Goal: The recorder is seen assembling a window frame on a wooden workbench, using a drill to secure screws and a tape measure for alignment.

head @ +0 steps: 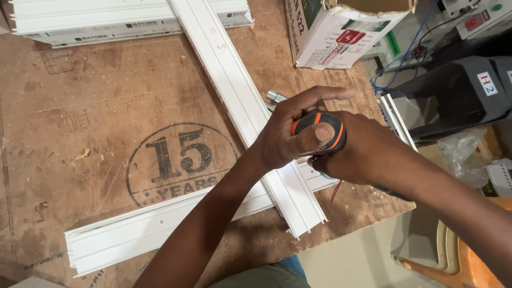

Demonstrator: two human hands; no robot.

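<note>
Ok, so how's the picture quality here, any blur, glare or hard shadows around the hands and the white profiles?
Head view: both hands, left hand and right hand, look sharp on the black and orange tool handle; even, soft light; faint shadows on the plywood bench; the white profiles are bright, mildly washed out; edges bow slightly.

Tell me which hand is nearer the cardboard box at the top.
Right. The right hand grips the orange-black tool on the side below the cardboard box; the left hand lies over the tool, slightly farther left.
</note>
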